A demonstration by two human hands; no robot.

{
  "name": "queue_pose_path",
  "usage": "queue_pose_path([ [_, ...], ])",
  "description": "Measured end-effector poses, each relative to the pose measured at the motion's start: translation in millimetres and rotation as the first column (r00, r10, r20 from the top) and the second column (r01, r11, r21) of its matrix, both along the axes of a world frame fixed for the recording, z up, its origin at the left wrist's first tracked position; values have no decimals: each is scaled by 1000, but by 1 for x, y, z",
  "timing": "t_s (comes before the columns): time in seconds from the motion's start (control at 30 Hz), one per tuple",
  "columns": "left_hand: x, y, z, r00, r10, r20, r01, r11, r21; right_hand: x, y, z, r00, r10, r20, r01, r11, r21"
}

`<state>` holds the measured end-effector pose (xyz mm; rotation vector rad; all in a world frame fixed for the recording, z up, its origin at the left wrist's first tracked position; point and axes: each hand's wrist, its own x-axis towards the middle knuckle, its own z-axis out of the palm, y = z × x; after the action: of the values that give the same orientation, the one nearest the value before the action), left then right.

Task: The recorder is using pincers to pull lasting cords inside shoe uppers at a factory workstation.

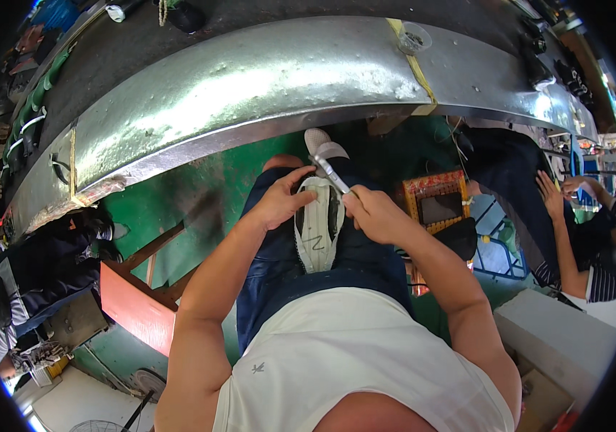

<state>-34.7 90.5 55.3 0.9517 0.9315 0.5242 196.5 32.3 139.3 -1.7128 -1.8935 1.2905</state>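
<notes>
A pale shoe upper (315,241) lies bottom up on my lap, its toe end pointing away from me. Its underside is a whitish board with a dark pen mark, and dark gaps show along both sides. My left hand (284,201) grips the toe end from the left, with thumb and forefinger at its edge. In my right hand (371,214) are metal pincers (331,175); their head reaches over the toe of the shoe, close to my left fingertips. Whether the jaws hold any material cannot be made out.
A long metal-covered bench (250,79) curves ahead, bearing a clear cup (414,39) of small bits. To the left stands a pink wooden stool (135,306); to the right, a woven-seat stool (437,201). Co-workers sit on both sides, one with bare hands (553,196) showing.
</notes>
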Motion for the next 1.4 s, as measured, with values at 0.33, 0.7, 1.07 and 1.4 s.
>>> queue_pose_path([
  [0.33, 0, -82, 0, 896, 50, -441, 34, 983, 182, 38, -46, -21, 969, -103, -223, 43, 966, -256],
  [0.7, 11, -109, -7, 960, 45, -278, 12, 980, 200, 50, -39, 10, 903, 429, 31, -420, 895, -151],
  [1.07, 16, -116, -22, 991, 116, 74, -117, 993, 19, -1, 28, 62, 418, 849, 322, -592, 524, -613],
  [1.4, 37, -91, -22, 772, 634, 32, -538, 680, -497, 8, -10, -33, 754, 598, 274, -598, 796, -92],
])
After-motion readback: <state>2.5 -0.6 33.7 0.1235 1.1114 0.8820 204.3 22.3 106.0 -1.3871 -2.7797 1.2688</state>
